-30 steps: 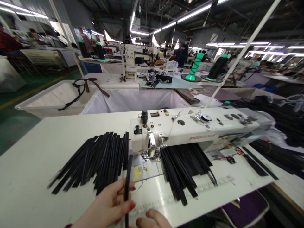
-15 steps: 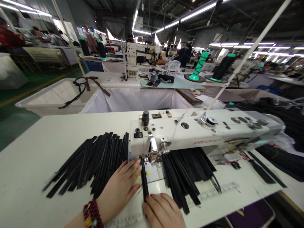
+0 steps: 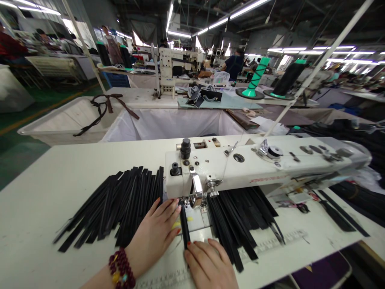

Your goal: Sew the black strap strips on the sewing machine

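One narrow black strip [image 3: 184, 225] runs lengthwise from under the presser foot of the white sewing machine [image 3: 255, 166] toward me. My left hand [image 3: 155, 230] lies flat to its left, fingers stretched out and fingertips at the strip beside the foot. Lower down, my right hand [image 3: 210, 263] is closed over the strip's near end; its thumb is hidden. A fanned pile of black strips [image 3: 120, 208] lies left of the machine head. Under the machine's arm is another pile of black strips [image 3: 240, 220].
A printed ruler scale [image 3: 270, 243] crosses the white tabletop [image 3: 39, 192]. Small tools [image 3: 300, 206] lie by the machine's base. Beyond the table stand a cloth-lined bin [image 3: 171, 124], another sewing machine [image 3: 177, 70] and thread cones [image 3: 255, 78]. Other people are farther back.
The view has shifted slightly. Both hands stay at the strip in nearly the same places, the right hand's fingers slightly higher along it.
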{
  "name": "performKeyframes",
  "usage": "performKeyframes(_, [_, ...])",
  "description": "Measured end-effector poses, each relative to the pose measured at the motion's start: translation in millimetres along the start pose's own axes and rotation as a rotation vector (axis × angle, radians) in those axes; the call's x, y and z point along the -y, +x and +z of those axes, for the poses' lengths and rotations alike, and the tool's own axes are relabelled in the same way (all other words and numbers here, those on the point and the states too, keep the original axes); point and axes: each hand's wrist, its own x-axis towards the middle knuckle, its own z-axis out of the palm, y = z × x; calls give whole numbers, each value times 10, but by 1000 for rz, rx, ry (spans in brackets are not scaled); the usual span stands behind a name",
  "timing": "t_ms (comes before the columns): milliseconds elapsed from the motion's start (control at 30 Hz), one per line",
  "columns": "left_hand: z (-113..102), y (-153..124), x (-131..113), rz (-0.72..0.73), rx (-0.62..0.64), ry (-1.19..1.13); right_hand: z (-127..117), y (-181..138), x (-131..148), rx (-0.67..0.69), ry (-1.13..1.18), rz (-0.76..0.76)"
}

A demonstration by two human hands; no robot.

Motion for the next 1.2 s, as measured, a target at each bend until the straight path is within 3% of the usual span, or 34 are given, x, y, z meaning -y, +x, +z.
performKeyframes(500, [-31, -122, -134, 47, -9, 10, -104, -85, 28, 0, -4, -47])
performKeyframes(767, [6, 5, -5, 18, 7, 0, -58, 19, -36, 156, -26, -42])
performKeyframes(1200, [10, 108, 50, -39, 17, -69, 109, 233, -155, 276, -48, -34])
